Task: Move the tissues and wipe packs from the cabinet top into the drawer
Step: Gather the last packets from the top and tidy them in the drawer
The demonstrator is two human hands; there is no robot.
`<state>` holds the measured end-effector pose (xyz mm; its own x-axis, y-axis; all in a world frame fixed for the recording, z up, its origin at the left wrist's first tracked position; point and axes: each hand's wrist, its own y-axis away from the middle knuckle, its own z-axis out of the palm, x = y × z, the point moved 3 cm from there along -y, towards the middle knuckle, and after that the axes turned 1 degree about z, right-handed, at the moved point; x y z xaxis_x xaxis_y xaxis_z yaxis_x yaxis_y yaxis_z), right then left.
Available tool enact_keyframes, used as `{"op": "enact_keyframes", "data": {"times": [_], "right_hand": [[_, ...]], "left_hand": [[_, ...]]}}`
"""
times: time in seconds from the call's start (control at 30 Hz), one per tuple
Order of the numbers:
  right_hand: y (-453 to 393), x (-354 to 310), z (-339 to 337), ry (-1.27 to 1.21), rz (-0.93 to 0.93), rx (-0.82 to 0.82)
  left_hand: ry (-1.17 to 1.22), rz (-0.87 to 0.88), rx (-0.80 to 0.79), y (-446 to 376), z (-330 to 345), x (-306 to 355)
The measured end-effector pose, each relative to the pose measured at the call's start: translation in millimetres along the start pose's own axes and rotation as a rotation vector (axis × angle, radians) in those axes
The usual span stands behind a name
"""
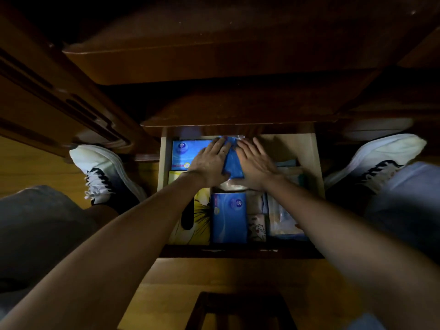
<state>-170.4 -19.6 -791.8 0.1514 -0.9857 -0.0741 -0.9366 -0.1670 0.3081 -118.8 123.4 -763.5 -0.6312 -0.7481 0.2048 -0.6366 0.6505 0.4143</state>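
Observation:
The pale wooden drawer (312, 160) is pulled out below the dark cabinet. Both my hands lie flat on a blue plastic pack (232, 160) at the drawer's back middle. My left hand (209, 163) covers its left side, my right hand (254, 165) its right, fingers spread and pressing down. A blue tissue box (183, 153) lies at the back left, partly under my left hand. Another blue tissue box (228, 217) sits at the front middle. A yellow tissue box (200, 220) lies left of it. Small printed packs (257, 225) and clear-wrapped packs (283, 217) fill the right side.
The dark cabinet top edge (214, 58) overhangs the drawer. My white-and-black shoes (102, 172) (378, 160) flank the drawer on the yellow wooden floor (238, 275). A dark stool frame (240, 308) sits below the drawer front. Bare drawer bottom (285, 146) shows at the back right.

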Motion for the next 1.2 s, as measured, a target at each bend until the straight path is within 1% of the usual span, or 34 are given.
{"op": "enact_keyframes", "data": {"times": [0.1, 0.23, 0.3, 0.37, 0.43, 0.53, 0.67, 0.73, 0.87, 0.97, 1.07, 1.2], "right_hand": [[9.5, -10.5, -24.7, -0.053, 0.040, 0.095], [44.6, -23.5, -55.3, -0.048, 0.082, 0.340], [68.1, -27.0, -64.5, -0.042, 0.064, 0.387], [93.8, -28.9, -68.5, -0.028, -0.008, 0.351], [121.2, -31.0, -67.2, -0.043, -0.080, 0.216], [164.7, -38.4, -59.3, -0.091, -0.121, -0.040], [210.0, -55.1, -32.4, 0.067, -0.245, -0.231], [216.1, -57.4, -25.2, 0.125, -0.251, -0.245], [210.9, -55.3, -39.0, 0.223, -0.264, -0.202], [204.2, -53.9, -44.4, 0.181, -0.242, -0.214], [195.3, -53.3, -47.5, 0.199, -0.214, -0.203], [176.6, -37.5, -55.2, 0.173, -0.156, -0.116]], "left_hand": [[0.061, -0.015, 0.128, 24.3, -14.8, 0.8], [0.074, 0.020, 0.176, 70.6, -26.4, 2.9], [0.120, 0.045, 0.179, 98.3, -30.7, 6.0], [0.185, 0.054, 0.132, 128.2, -30.7, 9.1], [0.179, 0.058, 0.017, 158.0, -24.5, 13.5], [0.068, 0.110, -0.084, 191.9, -11.0, 20.2], [-0.200, 0.159, -0.187, 209.1, 9.9, 22.2], [-0.273, 0.182, -0.193, 210.3, 13.7, 22.1], [-0.354, 0.257, -0.150, 206.5, 12.8, 27.4], [-0.366, 0.237, -0.156, 200.0, 10.0, 21.6], [-0.421, 0.223, -0.145, 194.4, 4.3, 13.2], [-0.409, 0.138, -0.059, 176.6, -5.7, 3.2]]}}
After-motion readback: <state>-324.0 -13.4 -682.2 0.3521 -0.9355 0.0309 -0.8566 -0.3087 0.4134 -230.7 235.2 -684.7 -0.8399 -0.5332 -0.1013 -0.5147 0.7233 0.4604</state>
